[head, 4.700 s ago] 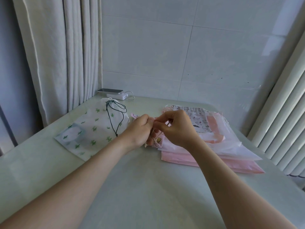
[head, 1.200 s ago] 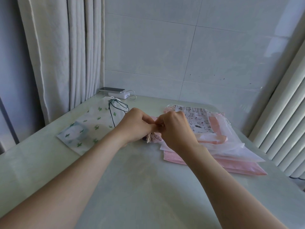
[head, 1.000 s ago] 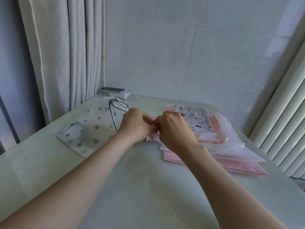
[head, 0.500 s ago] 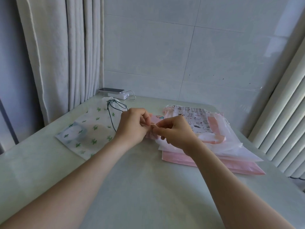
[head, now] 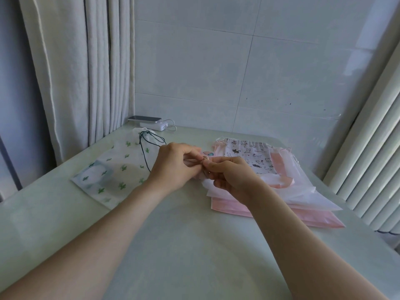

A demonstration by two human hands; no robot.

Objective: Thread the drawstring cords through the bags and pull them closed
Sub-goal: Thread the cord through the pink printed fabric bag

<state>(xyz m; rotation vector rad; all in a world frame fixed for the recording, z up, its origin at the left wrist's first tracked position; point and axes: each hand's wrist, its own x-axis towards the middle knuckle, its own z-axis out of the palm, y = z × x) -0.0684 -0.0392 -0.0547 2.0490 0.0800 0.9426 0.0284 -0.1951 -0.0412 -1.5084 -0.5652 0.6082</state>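
My left hand and my right hand meet at the middle of the table, both pinching the gathered top of a small pink drawstring bag; most of that bag is hidden behind the fingers. Left of my hands lies a white bag with green cactus print, flat, with a dark cord through its top. To the right is a stack of bags: a cat-print bag on top, translucent white and pink bags beneath.
A phone on a white power bank with a cable sits at the back left corner. A curtain hangs at the left, a tiled wall stands behind, and vertical blinds close off the right edge of the table.
My hands stay together over the small pink bag. The fingers have shifted from a tight clench to a finer pinch at its top, and a printed corner of it shows above them.
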